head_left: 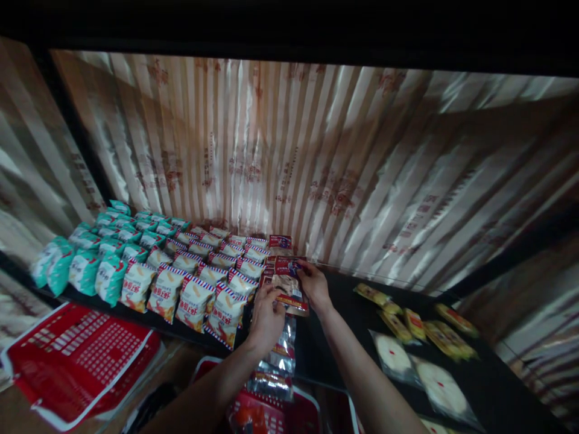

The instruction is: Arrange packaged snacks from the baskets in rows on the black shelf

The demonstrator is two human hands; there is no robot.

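Observation:
A dark red snack packet (287, 278) with a picture on its front is held over the black shelf. My right hand (315, 286) pinches its upper right edge. My left hand (268, 316) has its fingers bent at the packet's lower left side, closed on it. Another dark red packet (280, 242) stands behind, near the back wall. Below my left hand, shiny silver packets (278, 361) overlap at the shelf's front edge; how they are supported is hidden. To the left stand rows of white snack bags (195, 303) with striped tops.
Teal bags (110, 277) fill the far left of the shelf (337, 325). Yellow packs (446, 339) and flat packs with white rounds (438, 386) lie on the right. Red baskets (85, 355) sit below. A dark beam (289, 48) crosses overhead, before the wrinkled sheeting (271, 138).

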